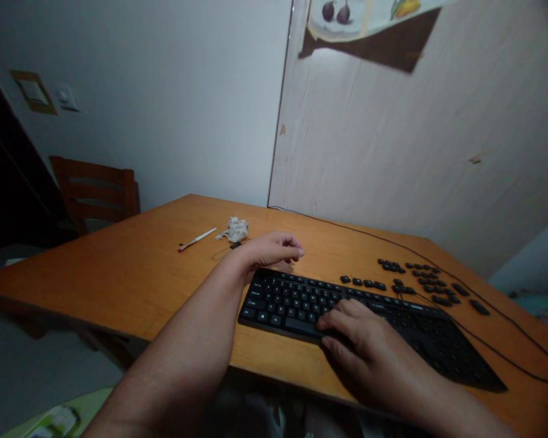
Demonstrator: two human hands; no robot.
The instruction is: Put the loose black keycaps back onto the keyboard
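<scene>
A black keyboard [296,301] lies near the table's front edge, slightly turned. Its left part is full of keys, while much of its right part looks bare of keycaps. My right hand [358,337] rests on the keyboard beside the space bar, fingers bent onto the keys and thumb at the front edge; what is under the fingertips is hidden. Just beyond the keyboard's upper left edge hovers my left hand [278,246], loosely curled with nothing visible in it. Loose black keycaps [432,281] lie in rows behind the keyboard, and a few more keycaps [363,283] sit closer.
A crumpled tissue [236,229], a white pen-like tool [198,239] with a reddish end, and a small dark piece [235,246] lie left of my left hand. A black cable [383,240] runs across the wooden table [155,261]. A wooden chair [98,188] stands behind left.
</scene>
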